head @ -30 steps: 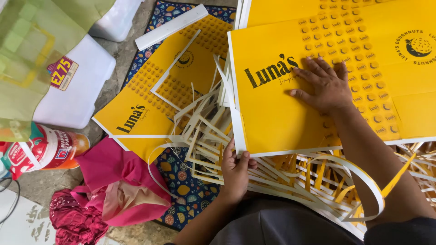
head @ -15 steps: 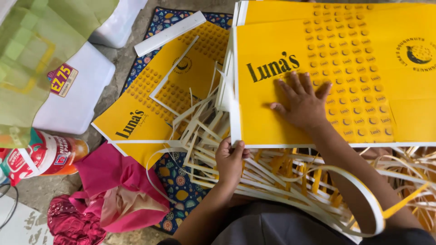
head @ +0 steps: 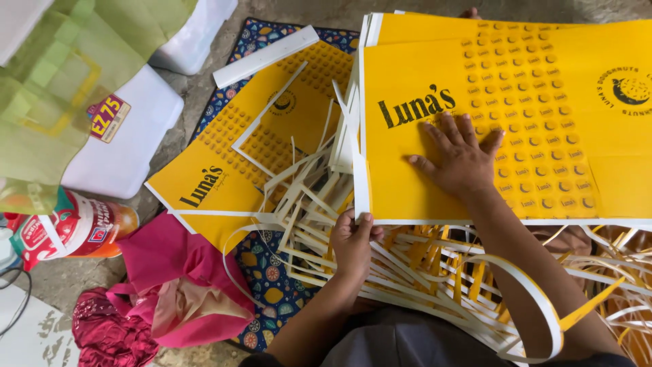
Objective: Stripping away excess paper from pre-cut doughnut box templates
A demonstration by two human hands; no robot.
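Note:
A stack of large yellow printed card sheets (head: 543, 81) with white edges lies in front of me. My right hand (head: 462, 160) rests flat on the top sheet, fingers spread, near its dark lettering. My left hand (head: 354, 241) grips the near left corner of the stack, thumb on the white edge. Beneath and around that hand lies a heap of white and yellow offcut strips (head: 421, 272). Another yellow sheet (head: 251, 149) lies to the left on a patterned mat.
A patterned blue mat (head: 268, 272) covers the stone floor. Pink and red cloth bags (head: 170, 285) lie at bottom left beside a red and white drink carton (head: 68, 228). White boxes (head: 129, 149) and a green bag (head: 61, 88) sit at upper left.
The top yellow sheet and my right hand have slid toward me and left. My left hand has shifted right along the stack's corner edge.

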